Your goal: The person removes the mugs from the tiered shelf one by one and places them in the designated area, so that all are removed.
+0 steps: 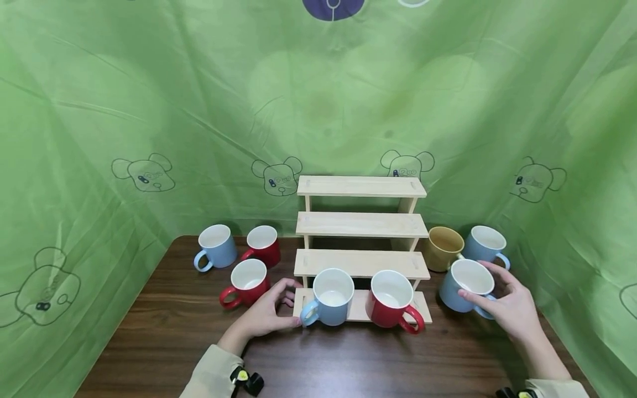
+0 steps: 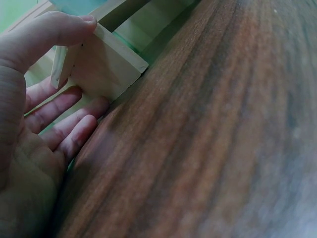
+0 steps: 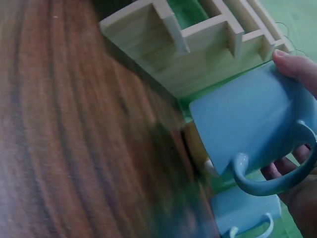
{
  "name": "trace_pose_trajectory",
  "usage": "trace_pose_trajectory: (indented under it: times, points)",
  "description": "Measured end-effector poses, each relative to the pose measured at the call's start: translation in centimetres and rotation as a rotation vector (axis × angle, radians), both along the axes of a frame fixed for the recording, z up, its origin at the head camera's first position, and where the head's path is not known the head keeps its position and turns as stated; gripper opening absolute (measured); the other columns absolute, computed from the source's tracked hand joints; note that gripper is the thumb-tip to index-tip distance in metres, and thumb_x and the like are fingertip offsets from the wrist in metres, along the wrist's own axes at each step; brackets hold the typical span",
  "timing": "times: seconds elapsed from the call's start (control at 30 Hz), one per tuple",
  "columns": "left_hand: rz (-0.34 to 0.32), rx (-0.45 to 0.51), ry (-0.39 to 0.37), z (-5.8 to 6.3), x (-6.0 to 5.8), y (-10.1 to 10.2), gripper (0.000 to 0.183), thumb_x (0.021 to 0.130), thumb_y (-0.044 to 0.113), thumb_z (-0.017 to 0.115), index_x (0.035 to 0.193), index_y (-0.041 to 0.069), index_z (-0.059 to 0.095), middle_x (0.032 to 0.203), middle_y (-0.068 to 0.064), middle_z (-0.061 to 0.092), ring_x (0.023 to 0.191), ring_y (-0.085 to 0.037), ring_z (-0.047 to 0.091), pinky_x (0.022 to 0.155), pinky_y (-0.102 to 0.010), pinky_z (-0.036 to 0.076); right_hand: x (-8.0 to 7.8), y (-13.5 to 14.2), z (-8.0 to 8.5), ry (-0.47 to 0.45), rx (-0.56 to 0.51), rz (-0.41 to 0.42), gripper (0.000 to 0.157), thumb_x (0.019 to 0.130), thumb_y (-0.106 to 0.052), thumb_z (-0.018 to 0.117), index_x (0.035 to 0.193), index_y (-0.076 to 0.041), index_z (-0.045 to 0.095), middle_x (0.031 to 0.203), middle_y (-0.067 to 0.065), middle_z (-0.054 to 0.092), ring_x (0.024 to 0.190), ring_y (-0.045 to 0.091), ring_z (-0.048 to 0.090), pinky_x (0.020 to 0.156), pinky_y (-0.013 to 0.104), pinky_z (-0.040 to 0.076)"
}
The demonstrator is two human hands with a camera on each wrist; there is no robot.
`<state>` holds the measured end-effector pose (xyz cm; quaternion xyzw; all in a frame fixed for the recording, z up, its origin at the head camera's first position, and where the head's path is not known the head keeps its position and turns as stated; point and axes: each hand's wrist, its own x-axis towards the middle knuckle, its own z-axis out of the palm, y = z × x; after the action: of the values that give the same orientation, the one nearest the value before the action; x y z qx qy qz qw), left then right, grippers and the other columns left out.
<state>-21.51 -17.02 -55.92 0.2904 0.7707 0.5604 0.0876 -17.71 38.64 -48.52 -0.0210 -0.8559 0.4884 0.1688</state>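
At the right, my right hand (image 1: 515, 307) holds a light blue mug (image 1: 460, 287) with thumb and fingers on either side near its rim. In the right wrist view this blue mug (image 3: 257, 119) is raised off the table, handle toward my palm. My left hand (image 1: 266, 309) grips the left end of the lowest step of a stepped wooden shelf (image 1: 360, 262), thumb at the front and fingers along the side. On that step stand a blue mug (image 1: 330, 301) at left and a red mug (image 1: 388, 309) at right, both upright, handles toward me.
Left of the shelf stand a blue mug (image 1: 219, 249), a red mug (image 1: 266, 249) and another red mug (image 1: 251, 282) near my left hand. Behind the held mug are a mustard mug (image 1: 440, 251) and a blue mug (image 1: 483, 246). A green curtain (image 1: 199, 110) surrounds the brown table (image 1: 338, 365).
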Motion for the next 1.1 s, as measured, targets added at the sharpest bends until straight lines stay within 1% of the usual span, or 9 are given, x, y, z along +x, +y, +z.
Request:
trace_pose_trajectory:
  times: [0.13,0.2,0.43,0.67,0.87,1.0,1.1]
  points:
    - [0.002,0.002,0.0,0.0,0.0,0.0,0.068,0.089,0.016,0.091,0.144,0.009,0.052,0.126,-0.01,0.07,0.109,-0.025,0.072,0.101,-0.033,0.059,0.0,0.0,-0.7,-0.025,0.058,0.0,0.081,0.081,-0.016,0.1,0.152,-0.01,0.062,0.117,-0.032,0.065,0.1,-0.01,0.064,0.081,0.008,0.049]
    - [0.001,0.004,0.005,-0.1,0.0,0.0,0.068,0.089,0.015,0.091,0.144,0.008,0.052,0.126,-0.011,0.07,0.109,-0.026,0.071,0.101,-0.034,0.059,-0.1,0.1,-1.1,-0.036,0.069,0.0,0.082,0.081,-0.017,0.1,0.152,-0.009,0.062,0.117,-0.033,0.064,0.1,-0.01,0.064,0.082,0.007,0.048]
    - [-0.001,-0.003,0.004,0.1,0.0,0.1,0.068,0.089,0.015,0.091,0.144,0.008,0.052,0.126,-0.012,0.07,0.109,-0.026,0.072,0.101,-0.034,0.059,0.0,0.4,-1.9,-0.06,0.05,-0.012,0.081,0.08,-0.015,0.1,0.151,-0.007,0.062,0.115,-0.033,0.066,0.099,-0.01,0.063,0.08,0.009,0.048]
    - [-0.003,0.0,0.0,0.2,0.1,0.1,0.067,0.089,0.016,0.091,0.144,0.009,0.053,0.126,-0.01,0.07,0.108,-0.026,0.072,0.101,-0.036,0.059,0.0,0.5,-2.2,-0.091,0.033,-0.007,0.08,0.081,-0.017,0.1,0.151,-0.006,0.061,0.115,-0.03,0.067,0.099,-0.008,0.066,0.079,0.011,0.05]
    - [0.001,0.003,-0.004,0.2,0.1,0.1,0.068,0.088,0.014,0.092,0.144,0.009,0.053,0.126,-0.01,0.07,0.109,-0.026,0.071,0.101,-0.035,0.059,-0.2,0.7,-2.4,-0.133,0.006,0.013,0.081,0.085,-0.016,0.097,0.154,-0.004,0.057,0.119,-0.03,0.065,0.106,-0.014,0.061,0.083,0.008,0.048]
    - [0.003,0.005,-0.002,0.1,0.1,0.1,0.068,0.088,0.015,0.092,0.144,0.009,0.053,0.126,-0.01,0.07,0.109,-0.026,0.071,0.101,-0.035,0.059,-0.3,0.9,-2.4,-0.139,0.018,0.035,0.082,0.085,-0.015,0.096,0.155,-0.002,0.055,0.123,-0.027,0.065,0.108,-0.016,0.059,0.085,0.006,0.047]
    - [0.002,0.0,0.0,0.0,0.0,0.1,0.068,0.088,0.015,0.092,0.144,0.01,0.053,0.126,-0.009,0.07,0.109,-0.026,0.072,0.101,-0.035,0.059,-0.4,1.0,-2.3,-0.145,0.052,0.052,0.083,0.086,-0.016,0.096,0.156,-0.002,0.053,0.124,-0.023,0.065,0.108,-0.016,0.058,0.084,0.007,0.048]
